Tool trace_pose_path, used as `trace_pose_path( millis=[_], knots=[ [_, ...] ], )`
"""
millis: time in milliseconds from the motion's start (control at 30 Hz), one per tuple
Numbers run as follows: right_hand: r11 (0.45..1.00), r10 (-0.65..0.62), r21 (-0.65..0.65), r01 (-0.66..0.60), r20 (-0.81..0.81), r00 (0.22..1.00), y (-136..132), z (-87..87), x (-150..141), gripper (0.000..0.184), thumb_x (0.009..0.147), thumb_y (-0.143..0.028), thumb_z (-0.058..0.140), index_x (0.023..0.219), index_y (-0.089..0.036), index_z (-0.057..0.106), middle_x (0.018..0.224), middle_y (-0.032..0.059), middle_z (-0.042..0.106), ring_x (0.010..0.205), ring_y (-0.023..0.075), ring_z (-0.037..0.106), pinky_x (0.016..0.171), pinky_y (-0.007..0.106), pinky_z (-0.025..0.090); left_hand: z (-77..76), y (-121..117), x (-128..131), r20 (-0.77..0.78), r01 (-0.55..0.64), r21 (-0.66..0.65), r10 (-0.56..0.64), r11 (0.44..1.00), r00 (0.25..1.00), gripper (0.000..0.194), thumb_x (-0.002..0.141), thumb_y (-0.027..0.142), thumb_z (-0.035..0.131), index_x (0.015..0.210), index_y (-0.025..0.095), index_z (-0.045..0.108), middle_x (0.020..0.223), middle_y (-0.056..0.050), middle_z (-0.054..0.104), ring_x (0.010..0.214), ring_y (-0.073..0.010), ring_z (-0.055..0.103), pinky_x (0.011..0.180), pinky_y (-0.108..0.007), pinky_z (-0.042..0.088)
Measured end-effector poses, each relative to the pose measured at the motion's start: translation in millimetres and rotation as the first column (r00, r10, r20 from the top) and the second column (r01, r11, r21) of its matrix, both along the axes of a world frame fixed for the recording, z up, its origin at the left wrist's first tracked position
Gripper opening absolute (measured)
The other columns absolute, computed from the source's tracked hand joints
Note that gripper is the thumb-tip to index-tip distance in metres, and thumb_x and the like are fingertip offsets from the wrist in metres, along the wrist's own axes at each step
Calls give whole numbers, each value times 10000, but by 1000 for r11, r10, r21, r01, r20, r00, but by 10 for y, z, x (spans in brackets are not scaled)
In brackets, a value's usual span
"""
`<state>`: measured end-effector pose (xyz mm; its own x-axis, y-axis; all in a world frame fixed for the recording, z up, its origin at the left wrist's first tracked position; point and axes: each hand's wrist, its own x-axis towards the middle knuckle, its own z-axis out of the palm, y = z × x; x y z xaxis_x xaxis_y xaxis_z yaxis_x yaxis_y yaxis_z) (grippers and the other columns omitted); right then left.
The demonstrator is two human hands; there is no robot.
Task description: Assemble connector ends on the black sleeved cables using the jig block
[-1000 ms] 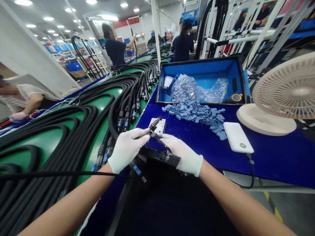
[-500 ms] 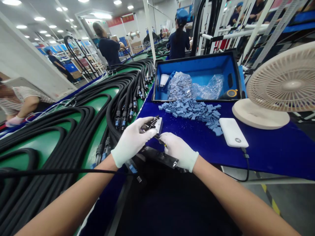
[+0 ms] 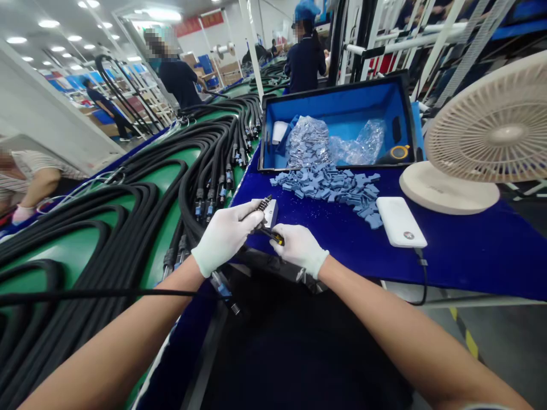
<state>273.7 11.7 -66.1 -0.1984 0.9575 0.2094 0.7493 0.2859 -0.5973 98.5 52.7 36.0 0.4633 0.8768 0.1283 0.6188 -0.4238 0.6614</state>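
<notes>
My left hand (image 3: 226, 233), in a white glove, is closed around a small black connector (image 3: 265, 203) with a row of ridges or contacts, pinched between thumb and fingers. My right hand (image 3: 299, 246), also gloved, grips a slim tool with a black-and-yellow handle (image 3: 278, 237). The tool's front end points at the connector's lower side; the exact contact is hidden by my left fingers. Just behind the connector a white block (image 3: 270, 213) sits on the blue tabletop. Below my left wrist hangs a cable end with a blue clip (image 3: 223, 289).
Loose blue clips (image 3: 329, 187) lie heaped before a blue crate (image 3: 333, 98) holding bagged clips. A white power bank (image 3: 400, 222) and a beige fan (image 3: 491, 131) stand right. Black cables (image 3: 141, 199) cover the green bench at left. A striped-sleeved person (image 3: 36, 176) works there.
My left hand has shifted its grip on the connector, and the tool in my right hand shows more of its yellow handle. The view has moved slightly, so the surroundings sit higher and further left.
</notes>
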Motion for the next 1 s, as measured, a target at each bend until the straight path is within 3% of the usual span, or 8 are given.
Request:
trace_pose_path(
  millis=[200, 300, 400, 533, 600, 700, 767, 1000],
  knots=[
    [993, 120, -9, -120, 80, 990, -78, 70, 294, 374, 889, -108, 541, 1245, -189, 624, 1148, 101, 711, 1052, 240, 657, 888, 324, 465, -42, 31, 17, 193, -73, -58, 83, 996, 978, 471, 869, 404, 701, 1282, 176, 716, 1261, -58, 732, 1158, -292, 677, 1048, -366, 497],
    [998, -3, 55, -4, 121, 993, -197, 130, 478, 514, 822, -109, 633, 1333, -145, 582, 1297, 170, 640, 1231, 321, 568, 1028, 438, 437, -29, 13, 12, 293, -95, -112, 124, 989, 948, 547, 880, 437, 695, 1351, 161, 665, 1279, -82, 720, 1149, -303, 677, 1010, -387, 524],
    [997, 42, 74, -31, -141, 989, -337, 190, 475, 729, 742, -273, 811, 1402, -174, 520, 1391, 160, 581, 1266, 329, 546, 1071, 481, 440, 14, -27, -1, 276, -65, -107, 93, 992, 957, 535, 887, 435, 688, 1361, 186, 663, 1287, -68, 718, 1174, -299, 666, 1029, -376, 515],
    [984, 34, -99, -150, -716, 697, -467, 248, 267, 521, 799, -313, 772, 1269, -218, 567, 1184, 76, 695, 1017, 234, 690, 936, 410, 557, 31, -72, -21, 160, 134, -47, -125, 990, 979, 389, 857, 352, 720, 1225, 229, 752, 1222, -44, 742, 1134, -269, 682, 1049, -359, 501],
    [969, -52, -173, -179, -843, 536, -485, 266, 174, 432, 796, -282, 757, 1184, -222, 578, 1072, 53, 724, 955, 232, 715, 906, 414, 577, 21, -72, -21, 98, 255, -44, -249, 966, 963, 311, 854, 332, 717, 1143, 238, 784, 1149, -42, 755, 1077, -259, 693, 1019, -368, 516],
    [942, -127, -241, -233, -899, 419, -480, 294, 102, 454, 754, -231, 755, 1162, -234, 555, 1021, 39, 736, 913, 241, 735, 889, 431, 593, 12, -52, -8, 19, 344, -52, -343, 938, 939, 250, 873, 303, 677, 1086, 254, 798, 1069, -41, 750, 1018, -250, 685, 966, -382, 530],
    [927, -149, -273, -256, -897, 416, -468, 313, 90, 489, 744, -212, 745, 1188, -236, 540, 1026, 42, 737, 906, 242, 739, 878, 428, 596, -2, -35, -5, -11, 371, -60, -372, 927, 928, 237, 885, 282, 652, 1071, 263, 798, 1042, -42, 737, 988, -242, 677, 932, -380, 535],
    [949, -93, -254, -187, -791, 604, -391, 304, 113, 503, 679, -196, 800, 1147, -205, 617, 1023, 27, 703, 894, 214, 689, 813, 347, 565, -234, 49, -116, -1, 547, 127, -551, 828, 834, 233, 931, 258, 620, 1097, 274, 781, 1027, -73, 706, 947, -217, 662, 864, -369, 544]
  ],
)
